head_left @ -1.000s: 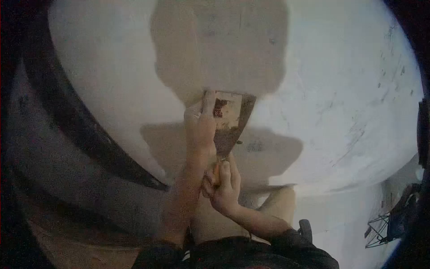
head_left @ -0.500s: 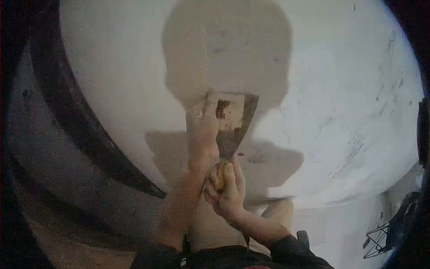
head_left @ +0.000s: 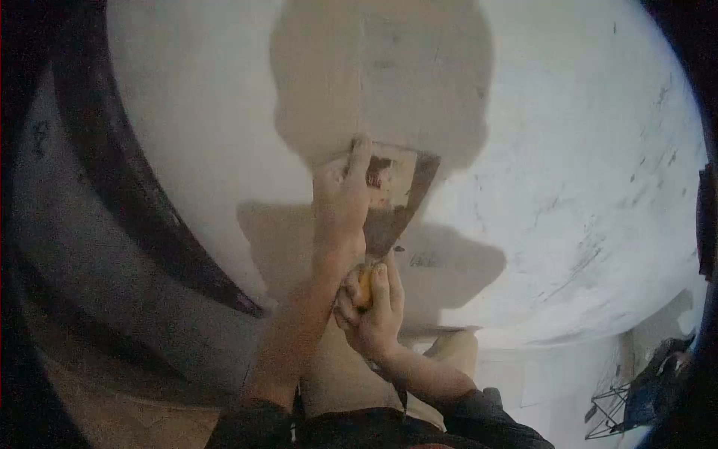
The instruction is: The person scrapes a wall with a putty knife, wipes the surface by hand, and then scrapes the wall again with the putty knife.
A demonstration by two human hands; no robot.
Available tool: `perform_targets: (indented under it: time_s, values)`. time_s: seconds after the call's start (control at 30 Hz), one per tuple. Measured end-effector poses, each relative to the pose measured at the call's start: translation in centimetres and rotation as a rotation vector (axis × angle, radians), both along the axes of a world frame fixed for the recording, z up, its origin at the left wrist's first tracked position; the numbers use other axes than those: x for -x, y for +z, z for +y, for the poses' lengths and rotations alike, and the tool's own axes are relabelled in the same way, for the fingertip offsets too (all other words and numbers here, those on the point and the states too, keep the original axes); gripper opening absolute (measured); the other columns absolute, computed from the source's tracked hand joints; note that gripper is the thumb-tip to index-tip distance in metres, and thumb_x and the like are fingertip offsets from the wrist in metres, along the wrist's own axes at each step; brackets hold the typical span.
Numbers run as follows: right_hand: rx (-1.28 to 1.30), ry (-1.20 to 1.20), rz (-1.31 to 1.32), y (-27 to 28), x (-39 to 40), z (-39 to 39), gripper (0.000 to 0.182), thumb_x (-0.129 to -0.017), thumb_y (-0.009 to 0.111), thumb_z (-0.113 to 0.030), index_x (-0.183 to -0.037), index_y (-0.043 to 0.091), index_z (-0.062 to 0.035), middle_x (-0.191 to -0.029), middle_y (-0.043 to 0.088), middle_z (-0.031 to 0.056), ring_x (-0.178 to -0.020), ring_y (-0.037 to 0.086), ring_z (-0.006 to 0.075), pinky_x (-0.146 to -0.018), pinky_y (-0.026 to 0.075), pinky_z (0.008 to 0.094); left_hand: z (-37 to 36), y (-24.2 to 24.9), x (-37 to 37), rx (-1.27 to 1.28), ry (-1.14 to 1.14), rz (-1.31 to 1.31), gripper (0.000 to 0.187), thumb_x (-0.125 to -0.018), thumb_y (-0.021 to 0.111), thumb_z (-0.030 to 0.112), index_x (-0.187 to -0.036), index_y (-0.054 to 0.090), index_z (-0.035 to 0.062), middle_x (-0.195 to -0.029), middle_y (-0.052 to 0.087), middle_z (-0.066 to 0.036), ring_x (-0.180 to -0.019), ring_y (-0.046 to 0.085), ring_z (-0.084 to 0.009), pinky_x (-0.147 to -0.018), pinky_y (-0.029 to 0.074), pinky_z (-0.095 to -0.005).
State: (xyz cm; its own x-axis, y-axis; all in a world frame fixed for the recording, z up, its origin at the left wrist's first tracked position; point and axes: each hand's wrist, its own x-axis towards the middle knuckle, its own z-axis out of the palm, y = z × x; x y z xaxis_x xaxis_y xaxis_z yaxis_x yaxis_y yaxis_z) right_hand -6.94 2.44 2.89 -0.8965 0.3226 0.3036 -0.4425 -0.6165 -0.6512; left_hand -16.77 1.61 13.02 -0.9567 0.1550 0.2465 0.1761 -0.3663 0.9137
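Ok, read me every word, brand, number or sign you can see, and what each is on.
No text is readable.
Worn label on the putty knife: dark patch, too blurred to read.
Dark squiggle on the grey surface at far left: too blurred to tell if it is writing.
Dark marks on the pale surface: no legible letters or numbers.

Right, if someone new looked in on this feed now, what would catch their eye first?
Probably the wide scraper at the center, its yellow handle gripped in the right hand and the left hand at the blade's left side. Next, the big dark shadow above it, spread over the pale surface.
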Motion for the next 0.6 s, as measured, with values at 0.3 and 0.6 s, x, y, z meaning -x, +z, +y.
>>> perform_targets:
  time_s: [0.3,0.6]
  values:
    - [-0.009,-0.014,0.016,0.3,0.0,-0.5,0.046,-0.100,0.033,-0.030,-0.140,0.022,-0.0127,-0.065,0.043,0.0028,-0.039,0.036,0.0074,-0.033,0.032,0.0221,-0.2,0.1,0.3,0.026,-0.035,-0.094,0.034,-0.093,0.052,0.030,-0.097,0.063,-0.0016,-0.090,0.062,-0.007,-0.081,0.057,-0.0147,-0.076,0.045,-0.0292]
    - [-0.026,-0.095,0.032,-0.7,0.6,-1.0,0.044,-0.098,0.033,-0.031,-0.135,0.026,-0.0081,-0.065,0.043,0.0022,-0.041,0.040,0.0068,-0.033,0.033,0.0222,-0.5,0.3,0.0,0.166,-0.004,-0.072,0.038,-0.091,0.055,0.037,-0.097,0.064,0.0009,-0.088,0.061,-0.010,-0.084,0.058,-0.0199,-0.077,0.044,-0.0340]
